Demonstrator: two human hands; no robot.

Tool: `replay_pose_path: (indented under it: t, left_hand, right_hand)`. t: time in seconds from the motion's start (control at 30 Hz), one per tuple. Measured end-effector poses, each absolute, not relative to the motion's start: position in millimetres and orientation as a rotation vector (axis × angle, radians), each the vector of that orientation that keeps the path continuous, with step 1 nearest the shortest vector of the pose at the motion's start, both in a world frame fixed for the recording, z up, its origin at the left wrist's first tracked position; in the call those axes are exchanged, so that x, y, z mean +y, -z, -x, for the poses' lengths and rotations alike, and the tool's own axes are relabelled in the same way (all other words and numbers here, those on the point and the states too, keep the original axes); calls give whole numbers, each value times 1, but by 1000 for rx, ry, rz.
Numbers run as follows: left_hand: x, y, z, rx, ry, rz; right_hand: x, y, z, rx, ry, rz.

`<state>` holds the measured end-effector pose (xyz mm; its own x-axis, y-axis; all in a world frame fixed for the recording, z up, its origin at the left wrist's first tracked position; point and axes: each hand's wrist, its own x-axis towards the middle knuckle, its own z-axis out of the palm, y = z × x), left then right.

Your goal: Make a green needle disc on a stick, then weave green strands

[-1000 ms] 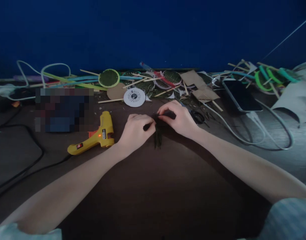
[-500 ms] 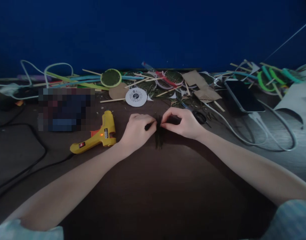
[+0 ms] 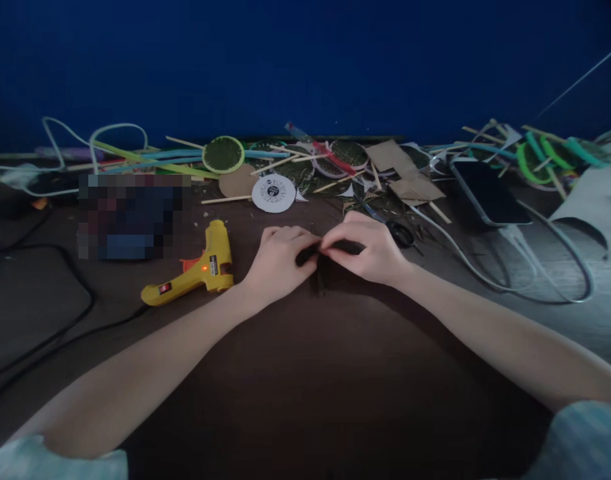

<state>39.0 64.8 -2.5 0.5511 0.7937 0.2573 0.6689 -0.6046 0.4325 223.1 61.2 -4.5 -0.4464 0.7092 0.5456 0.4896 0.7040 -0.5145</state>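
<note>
My left hand [image 3: 278, 261] and my right hand [image 3: 370, 250] meet at the middle of the dark table [image 3: 305, 387], both pinched on a small dark bundle of thin strips [image 3: 319, 267]. The bundle's lower ends hang down between the two hands. Its upper part lies hidden under my fingers. A yellow glue gun [image 3: 195, 268] lies just left of my left hand, its small orange light on. Black scissors [image 3: 398, 233] rest right behind my right hand.
Along the back lie coloured straws [image 3: 155, 160], wooden sticks, green leaf discs [image 3: 223, 154], a white disc [image 3: 273, 193] and cardboard scraps [image 3: 405, 177]. A phone [image 3: 488, 193] with a white cable [image 3: 535, 267] sits at the right. Black cords [image 3: 60, 320] cross the left side.
My right hand has shifted down and closer to my left, so the fingers now touch over the bundle. Less of the dark strips shows below the hands.
</note>
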Motion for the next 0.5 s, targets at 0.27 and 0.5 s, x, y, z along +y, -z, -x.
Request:
replay_pose_path:
  t: [0.27,0.5]
  left_hand:
    - [62,1,-42,1302,-698,-2372]
    - [60,0,-43,1385,-711,-2375]
  right_hand:
    - [70,9,-219,-1994,-443,1137]
    - [75,11,-215,-1996,-606,1206]
